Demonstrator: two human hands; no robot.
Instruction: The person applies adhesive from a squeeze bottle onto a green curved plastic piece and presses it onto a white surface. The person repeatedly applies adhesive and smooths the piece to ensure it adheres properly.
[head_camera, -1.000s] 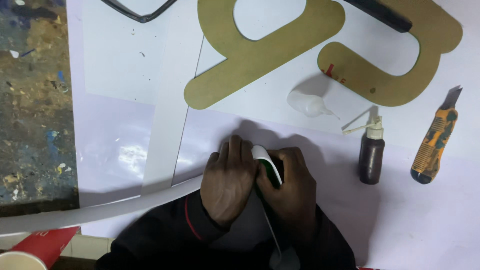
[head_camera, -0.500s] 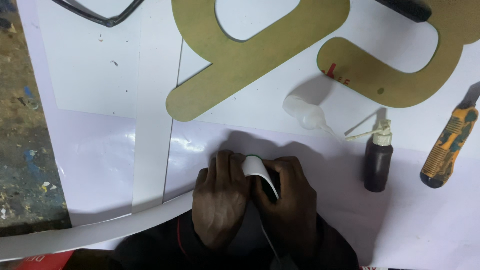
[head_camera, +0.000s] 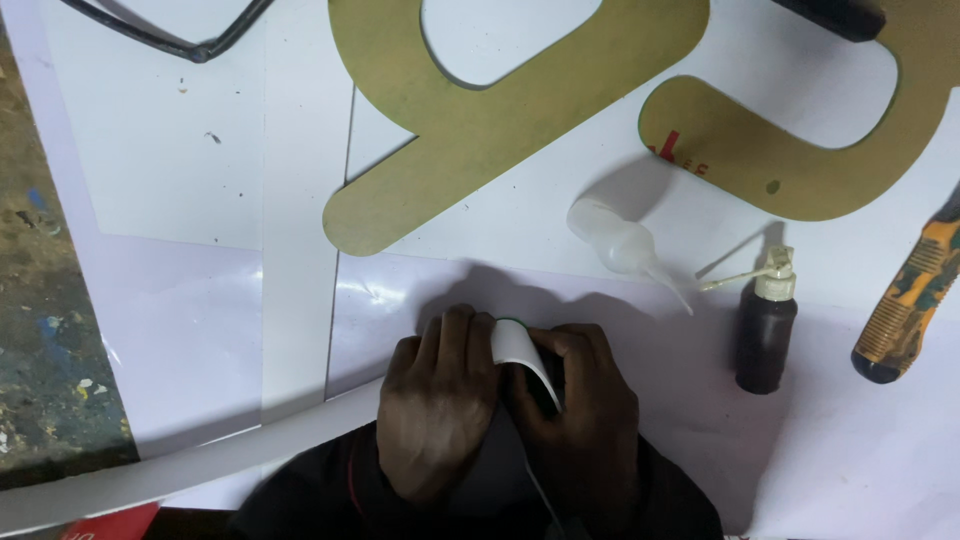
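Note:
My left hand (head_camera: 435, 410) and my right hand (head_camera: 580, 410) are pressed together near the bottom middle of the view, over a white sheet (head_camera: 200, 330). Both pinch a curved white strip (head_camera: 520, 350) that bends up between the fingers and has a green edge. A long white band (head_camera: 180, 465) runs from under my left wrist toward the lower left. Whether it joins the pinched strip is hidden by my hands.
Two large tan cut-out board shapes (head_camera: 500, 110) (head_camera: 800, 150) lie above my hands. A clear squeeze bottle (head_camera: 620, 240), a dark glue bottle (head_camera: 768, 325) and an orange-handled knife (head_camera: 910, 310) lie to the right. A black cable (head_camera: 170, 35) crosses the top left. Paint-stained table (head_camera: 40, 330) shows at left.
The view has shifted, so everything sits further left and lower in frame. My hands stay clasped on the white strip, whose bent end now stands slightly higher between my fingers.

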